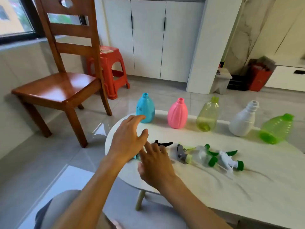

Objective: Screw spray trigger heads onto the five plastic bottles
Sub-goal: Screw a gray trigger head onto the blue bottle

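Along the far edge of the white table stand several open-necked bottles: blue, pink, yellow-green, white and bright green. Several spray trigger heads lie in a row nearer me: a black one, a grey one, a clear one with green parts and a white and green one. My left hand hovers with fingers spread, fingertips close to the blue bottle. My right hand rests over a trigger head with a light blue part, mostly hidden.
A wooden chair stands on the tiled floor to the left, with a red plastic stool behind it. White cabinets line the back wall. A red box sits at the far right.
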A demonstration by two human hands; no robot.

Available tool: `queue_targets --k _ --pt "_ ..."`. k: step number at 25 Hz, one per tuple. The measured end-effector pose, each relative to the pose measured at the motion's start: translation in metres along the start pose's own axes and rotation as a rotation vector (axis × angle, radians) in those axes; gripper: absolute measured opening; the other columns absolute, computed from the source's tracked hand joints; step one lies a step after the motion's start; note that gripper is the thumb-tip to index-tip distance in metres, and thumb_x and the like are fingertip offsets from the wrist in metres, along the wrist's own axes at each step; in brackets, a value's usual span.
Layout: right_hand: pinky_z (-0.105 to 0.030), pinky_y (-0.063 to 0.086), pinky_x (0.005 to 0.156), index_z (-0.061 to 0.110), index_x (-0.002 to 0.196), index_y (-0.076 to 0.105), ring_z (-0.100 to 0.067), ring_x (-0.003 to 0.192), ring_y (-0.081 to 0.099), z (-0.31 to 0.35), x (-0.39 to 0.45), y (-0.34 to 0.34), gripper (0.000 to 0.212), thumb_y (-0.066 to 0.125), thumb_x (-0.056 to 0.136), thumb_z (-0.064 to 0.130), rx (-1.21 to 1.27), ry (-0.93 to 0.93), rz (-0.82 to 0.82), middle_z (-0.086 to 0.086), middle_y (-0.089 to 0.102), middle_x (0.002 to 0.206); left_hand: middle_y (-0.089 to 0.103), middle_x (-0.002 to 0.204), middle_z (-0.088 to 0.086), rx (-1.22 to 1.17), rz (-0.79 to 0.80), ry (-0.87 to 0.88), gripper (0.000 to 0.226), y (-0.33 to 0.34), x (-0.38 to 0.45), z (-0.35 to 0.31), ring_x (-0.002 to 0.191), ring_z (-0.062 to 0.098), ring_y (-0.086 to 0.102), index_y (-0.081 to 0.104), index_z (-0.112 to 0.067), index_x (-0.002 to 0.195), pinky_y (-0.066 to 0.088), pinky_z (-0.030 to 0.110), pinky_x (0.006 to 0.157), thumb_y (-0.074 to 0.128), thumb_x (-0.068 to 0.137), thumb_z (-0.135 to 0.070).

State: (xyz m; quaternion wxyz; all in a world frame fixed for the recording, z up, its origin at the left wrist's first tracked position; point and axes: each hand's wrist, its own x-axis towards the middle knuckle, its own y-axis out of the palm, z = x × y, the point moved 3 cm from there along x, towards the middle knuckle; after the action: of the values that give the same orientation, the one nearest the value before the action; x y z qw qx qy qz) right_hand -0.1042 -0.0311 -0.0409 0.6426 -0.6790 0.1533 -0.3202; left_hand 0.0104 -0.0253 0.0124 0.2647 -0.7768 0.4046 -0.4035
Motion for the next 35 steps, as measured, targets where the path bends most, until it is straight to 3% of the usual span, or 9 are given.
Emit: queue_targets --k 3,7,15,17,19,22,26,31,35 --pt "-0.050 0.035 0.105 0.010 0.139 0.046 -0.035 0.121 0.053 0.017 0.027 0.020 0.047 0.055 0.095 0.025 -0.061 -0.057 0.047 -0.014 0.057 0.135 0.043 0.147 -0.002 0.059 0.014 -0.081 0.068 0.008 0.006 0.015 0.130 0.021 0.045 0.032 -0.029 0.146 0.046 0.043 0.098 0.066 0.088 -0.036" --pt "-0.040 0.043 0.091 0.010 0.118 0.061 -0.029 0.097 0.063 0.010 0.043 0.030 0.026 0.056 0.092 0.015 0.017 -0.049 0.014 -0.009 0.068 0.105 0.038 0.151 -0.002 0.006 0.006 -0.136 0.075 0.014 0.017 0.030 0.133 0.022 0.041 0.024 -0.031 0.149 0.043 0.041 0.099 0.067 0.087 -0.033" --pt "-0.029 0.050 0.075 0.024 0.103 0.063 -0.013 0.088 0.067 -0.048 0.046 -0.025 0.017 0.069 0.088 0.019 0.928 0.395 -0.286 0.006 0.073 0.097 0.052 0.137 0.000 -0.419 -0.242 -0.364 0.069 0.022 0.074 0.048 0.122 0.018 0.050 0.039 -0.029 0.140 0.046 0.038 0.097 0.073 0.081 -0.020" --pt "-0.020 0.051 0.074 0.029 0.101 0.063 -0.006 0.083 0.069 -0.080 0.042 -0.050 0.020 0.070 0.088 0.016 1.254 0.492 -0.376 0.008 0.075 0.092 0.049 0.141 0.003 -0.398 -0.242 -0.395 0.076 0.033 0.088 0.059 0.125 0.019 0.048 0.036 -0.028 0.143 0.044 0.037 0.098 0.077 0.079 -0.022" --pt "-0.021 0.053 0.080 0.030 0.102 0.064 -0.007 0.085 0.070 -0.113 0.030 -0.069 0.025 0.068 0.091 0.009 1.501 0.600 -0.458 0.005 0.077 0.091 0.043 0.147 0.006 -0.350 -0.171 -0.452 0.090 0.050 0.095 0.071 0.131 0.022 0.043 0.030 -0.027 0.147 0.042 0.043 0.104 0.083 0.075 -0.025" --pt "-0.038 0.049 0.100 0.028 0.106 0.063 -0.019 0.104 0.067 -0.155 0.006 -0.083 0.028 0.061 0.095 0.002 1.623 0.700 -0.584 -0.003 0.075 0.106 0.034 0.153 0.007 -0.292 -0.057 -0.482 0.109 0.079 0.105 0.077 0.137 0.026 0.035 0.022 -0.025 0.150 0.035 0.050 0.108 0.090 0.065 -0.033" --pt "-0.030 0.051 0.092 0.019 0.120 0.061 -0.023 0.110 0.067 -0.176 -0.020 -0.081 0.032 0.054 0.097 -0.002 1.760 0.788 -0.665 -0.003 0.074 0.104 0.030 0.153 0.006 -0.305 -0.015 -0.461 0.124 0.098 0.120 0.077 0.137 0.027 0.033 0.014 -0.025 0.152 0.038 0.050 0.105 0.092 0.057 -0.037" --pt "-0.037 0.045 0.084 0.020 0.114 0.067 -0.020 0.110 0.064 -0.189 -0.043 -0.069 0.028 0.057 0.094 0.003 1.932 0.900 -0.556 0.000 0.077 0.107 0.051 0.127 0.001 -0.362 -0.079 -0.491 0.098 0.113 0.130 0.081 0.119 0.027 0.051 0.035 -0.024 0.140 0.051 0.046 0.091 0.090 0.060 -0.033" --pt "-0.037 0.043 0.079 0.018 0.106 0.072 -0.018 0.092 0.063 -0.196 -0.059 -0.068 0.033 0.064 0.077 0.003 2.076 0.820 -0.449 -0.005 0.072 0.109 0.051 0.112 -0.002 -0.325 -0.088 -0.501 0.089 0.109 0.127 0.074 0.103 0.022 0.054 0.042 -0.021 0.129 0.053 0.040 0.079 0.091 0.056 -0.034"
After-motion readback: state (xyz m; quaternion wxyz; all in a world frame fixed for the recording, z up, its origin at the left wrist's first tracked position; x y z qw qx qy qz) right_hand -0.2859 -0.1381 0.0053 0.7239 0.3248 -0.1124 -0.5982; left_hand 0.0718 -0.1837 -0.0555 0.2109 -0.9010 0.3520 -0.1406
